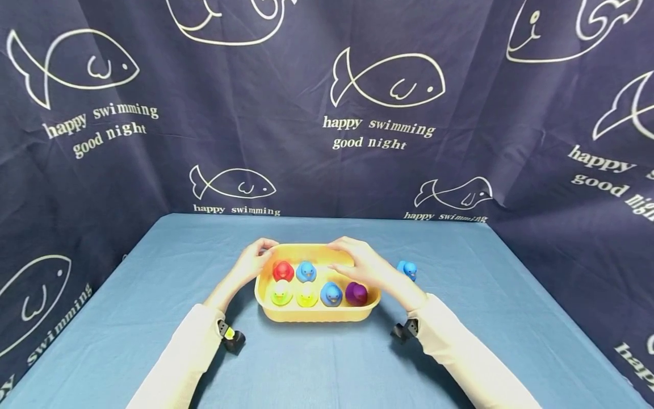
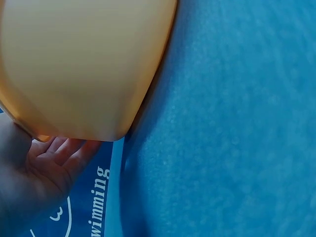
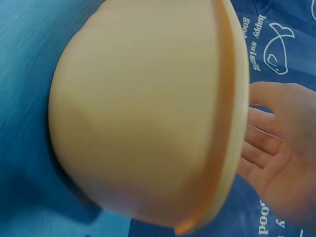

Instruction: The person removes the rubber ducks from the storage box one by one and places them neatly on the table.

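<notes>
A yellow plastic basin (image 1: 311,314) stands in the middle, with several rubber ducks inside: a red duck (image 1: 283,271), a purple duck (image 1: 356,293), blue ones and yellow ones. My left hand (image 1: 252,260) grips the basin's back left corner, thumb at the rim and fingers behind the wall in the left wrist view. Over the back right part of the basin reaches my right hand (image 1: 361,262), thumb and fingers spread apart, no duck showing between them. In the right wrist view its fingers extend loosely past the rim. One blue duck (image 1: 407,270) sits outside, right of the basin, partly behind my right forearm.
The basin stands on a blue cloth-covered table (image 1: 327,369). Dark blue curtains (image 1: 286,125) with white fish prints rise behind and at both sides. A black wrist camera (image 1: 234,341) hangs under the left sleeve, another (image 1: 405,331) under the right.
</notes>
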A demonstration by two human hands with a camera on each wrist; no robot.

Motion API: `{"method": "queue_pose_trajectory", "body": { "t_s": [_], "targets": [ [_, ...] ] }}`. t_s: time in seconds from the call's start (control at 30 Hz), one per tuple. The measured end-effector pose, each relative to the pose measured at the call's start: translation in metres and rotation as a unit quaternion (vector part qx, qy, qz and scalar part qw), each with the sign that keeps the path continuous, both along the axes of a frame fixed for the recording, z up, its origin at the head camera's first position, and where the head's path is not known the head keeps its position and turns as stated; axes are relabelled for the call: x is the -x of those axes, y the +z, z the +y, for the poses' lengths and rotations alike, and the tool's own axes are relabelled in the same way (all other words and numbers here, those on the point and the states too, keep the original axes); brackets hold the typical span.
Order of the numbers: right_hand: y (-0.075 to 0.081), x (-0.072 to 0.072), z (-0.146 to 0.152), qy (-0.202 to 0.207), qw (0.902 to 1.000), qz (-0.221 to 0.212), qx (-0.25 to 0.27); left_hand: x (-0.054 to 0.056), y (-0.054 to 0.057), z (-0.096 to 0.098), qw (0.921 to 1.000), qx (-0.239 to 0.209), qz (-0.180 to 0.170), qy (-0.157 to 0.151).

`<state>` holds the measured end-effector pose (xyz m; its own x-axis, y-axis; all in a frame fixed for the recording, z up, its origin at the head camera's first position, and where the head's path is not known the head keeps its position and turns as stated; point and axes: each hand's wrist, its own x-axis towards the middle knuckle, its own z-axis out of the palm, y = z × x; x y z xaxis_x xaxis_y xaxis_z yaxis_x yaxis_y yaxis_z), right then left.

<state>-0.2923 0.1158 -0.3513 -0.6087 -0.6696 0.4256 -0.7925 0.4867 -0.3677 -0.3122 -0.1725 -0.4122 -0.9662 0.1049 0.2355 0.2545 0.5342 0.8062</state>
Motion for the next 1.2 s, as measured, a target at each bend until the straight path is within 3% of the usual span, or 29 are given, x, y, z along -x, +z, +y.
{"method": "queue_pose_trajectory", "body": {
  "t_s": [0.33,0.83,1.2],
  "targets": [
    [-0.001,-0.003,-0.021,-0.035,0.9976,-0.05,-0.032,0.002,-0.002,0.0,1.0,-0.002,0.009,-0.002],
    [-0.01,0.003,-0.041,-0.026,0.9933,-0.11,-0.02,0.001,0.0,0.001,1.0,-0.001,0.0,0.005],
    [-0.018,0.009,-0.053,-0.017,0.9926,-0.102,-0.064,0.002,-0.002,0.0,1.0,0.001,-0.002,0.008]
  ]
}}
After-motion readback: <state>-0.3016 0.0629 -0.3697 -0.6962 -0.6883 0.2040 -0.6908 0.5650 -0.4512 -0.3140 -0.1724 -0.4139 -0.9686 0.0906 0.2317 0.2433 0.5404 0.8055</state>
